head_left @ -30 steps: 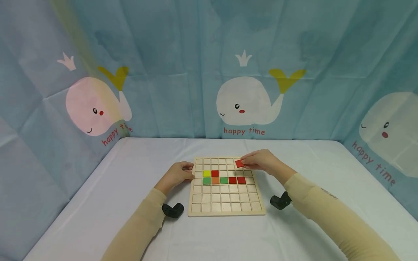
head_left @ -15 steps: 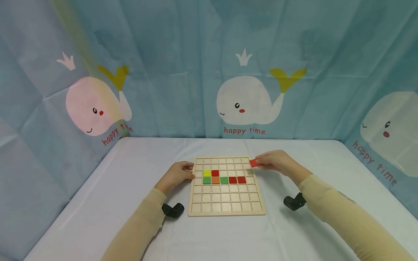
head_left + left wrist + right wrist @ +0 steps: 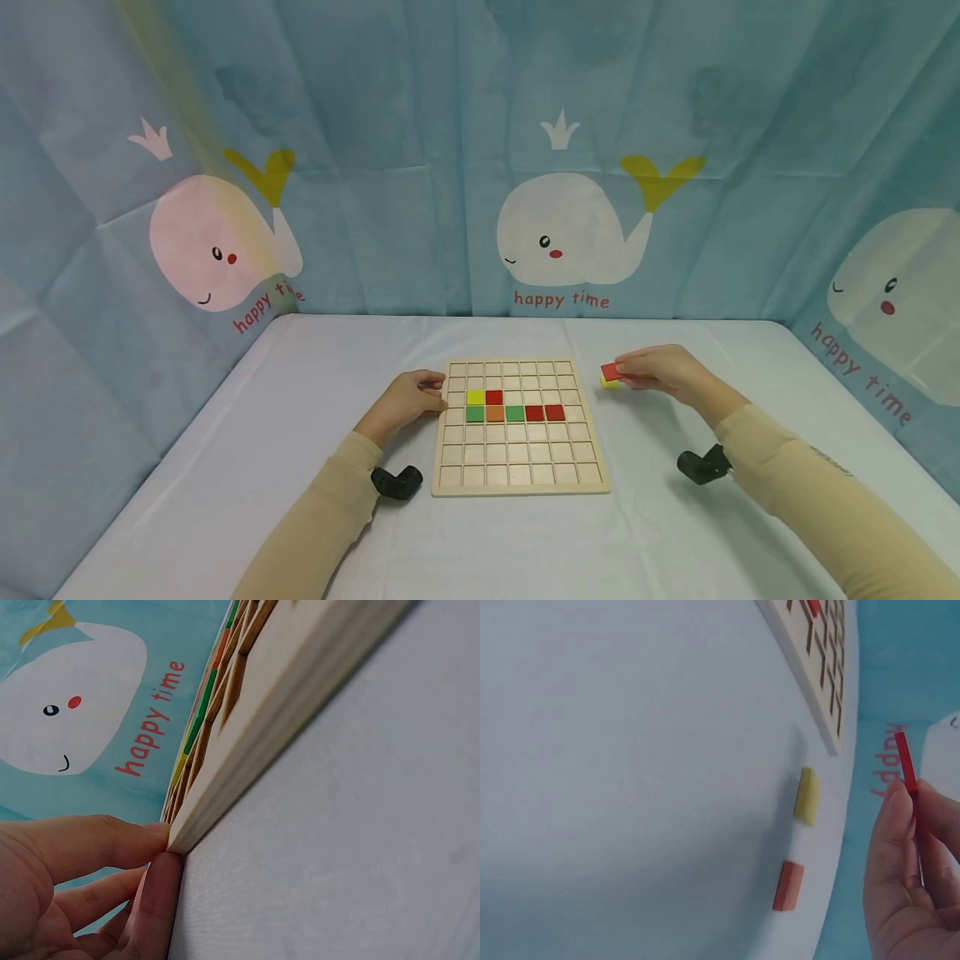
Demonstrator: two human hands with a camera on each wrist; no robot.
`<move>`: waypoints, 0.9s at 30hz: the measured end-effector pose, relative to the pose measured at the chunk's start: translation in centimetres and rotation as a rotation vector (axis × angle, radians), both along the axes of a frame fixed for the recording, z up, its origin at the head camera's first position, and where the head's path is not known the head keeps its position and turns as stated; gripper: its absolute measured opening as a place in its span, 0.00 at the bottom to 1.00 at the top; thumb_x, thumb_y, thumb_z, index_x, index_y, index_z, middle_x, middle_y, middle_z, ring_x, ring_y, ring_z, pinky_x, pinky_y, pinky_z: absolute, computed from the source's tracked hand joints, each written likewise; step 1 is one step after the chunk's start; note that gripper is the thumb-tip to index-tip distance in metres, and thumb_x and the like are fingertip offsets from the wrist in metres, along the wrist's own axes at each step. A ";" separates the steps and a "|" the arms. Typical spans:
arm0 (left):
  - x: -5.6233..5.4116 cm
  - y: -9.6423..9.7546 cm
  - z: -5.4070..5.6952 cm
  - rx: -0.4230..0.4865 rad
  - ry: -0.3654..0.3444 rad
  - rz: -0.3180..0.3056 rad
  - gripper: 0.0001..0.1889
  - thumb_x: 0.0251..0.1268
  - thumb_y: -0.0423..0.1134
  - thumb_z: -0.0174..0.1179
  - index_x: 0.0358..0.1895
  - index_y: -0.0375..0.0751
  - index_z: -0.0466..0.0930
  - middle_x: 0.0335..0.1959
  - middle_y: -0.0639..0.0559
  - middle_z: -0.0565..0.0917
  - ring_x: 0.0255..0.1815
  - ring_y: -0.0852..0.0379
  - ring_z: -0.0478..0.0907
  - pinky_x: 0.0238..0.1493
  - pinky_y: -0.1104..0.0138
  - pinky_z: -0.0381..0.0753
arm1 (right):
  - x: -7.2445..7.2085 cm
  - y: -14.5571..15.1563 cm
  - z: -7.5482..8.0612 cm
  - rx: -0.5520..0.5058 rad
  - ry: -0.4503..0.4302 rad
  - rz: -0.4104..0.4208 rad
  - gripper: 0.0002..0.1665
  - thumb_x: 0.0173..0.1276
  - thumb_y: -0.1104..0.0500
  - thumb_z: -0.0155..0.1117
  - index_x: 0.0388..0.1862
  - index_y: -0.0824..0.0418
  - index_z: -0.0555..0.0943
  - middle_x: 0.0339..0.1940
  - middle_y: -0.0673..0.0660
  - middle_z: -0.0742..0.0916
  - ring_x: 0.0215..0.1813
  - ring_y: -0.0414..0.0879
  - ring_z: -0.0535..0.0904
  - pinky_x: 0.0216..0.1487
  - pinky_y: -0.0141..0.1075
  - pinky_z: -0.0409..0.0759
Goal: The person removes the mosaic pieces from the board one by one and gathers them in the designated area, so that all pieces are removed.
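My right hand (image 3: 660, 367) pinches a thin red square tile (image 3: 612, 372) between thumb and fingers, off to the right of the wooden grid board (image 3: 519, 492). In the right wrist view that tile stands edge-on at the fingertips. Just below it in the head view is a yellow tile (image 3: 609, 384) on the table. My left hand (image 3: 403, 405) holds the board's left edge with thumb and finger. On the board lie a yellow tile (image 3: 476, 397) and a red tile (image 3: 493, 397), above a row of green, orange, green and red tiles.
An orange-red tile (image 3: 787, 886) lies near the yellow one in the right wrist view; the right hand hides it in the head view. White cloth covers the table (image 3: 337, 350). A blue whale-print curtain (image 3: 375, 208) stands behind it. Black devices sit at both wrists.
My right hand has moved right with the red tile, from over the board's far right corner to beside the board. The yellow tile there has come into view. My left hand stays put.
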State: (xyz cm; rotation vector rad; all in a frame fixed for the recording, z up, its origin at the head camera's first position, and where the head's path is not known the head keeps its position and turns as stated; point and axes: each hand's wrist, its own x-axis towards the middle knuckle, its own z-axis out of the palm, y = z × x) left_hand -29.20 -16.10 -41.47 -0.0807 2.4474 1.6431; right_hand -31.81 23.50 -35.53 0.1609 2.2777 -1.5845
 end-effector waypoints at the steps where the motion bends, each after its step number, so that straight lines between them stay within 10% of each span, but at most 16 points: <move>1: 0.0 0.0 0.0 0.000 0.001 0.001 0.30 0.57 0.24 0.64 0.66 0.30 0.72 0.55 0.36 0.77 0.51 0.49 0.78 0.45 0.67 0.86 | 0.0 0.3 0.0 0.000 -0.001 0.000 0.33 0.70 0.56 0.67 0.67 0.74 0.72 0.40 0.51 0.87 0.38 0.37 0.86 0.51 0.32 0.86; 16: 0.0 0.0 0.0 0.001 0.001 -0.002 0.30 0.57 0.24 0.65 0.66 0.30 0.72 0.56 0.36 0.77 0.50 0.49 0.78 0.44 0.67 0.86 | -0.4 3.1 -0.6 0.058 -0.049 -0.077 0.40 0.68 0.53 0.68 0.73 0.69 0.67 0.67 0.66 0.76 0.41 0.36 0.82 0.53 0.31 0.85; 27: 0.0 -0.1 -0.1 0.008 0.004 -0.004 0.30 0.57 0.24 0.65 0.66 0.29 0.72 0.55 0.35 0.77 0.50 0.49 0.78 0.45 0.67 0.86 | -1.0 5.9 -1.2 0.025 -0.051 -0.120 0.44 0.67 0.53 0.70 0.75 0.69 0.64 0.44 0.47 0.85 0.37 0.33 0.83 0.49 0.29 0.85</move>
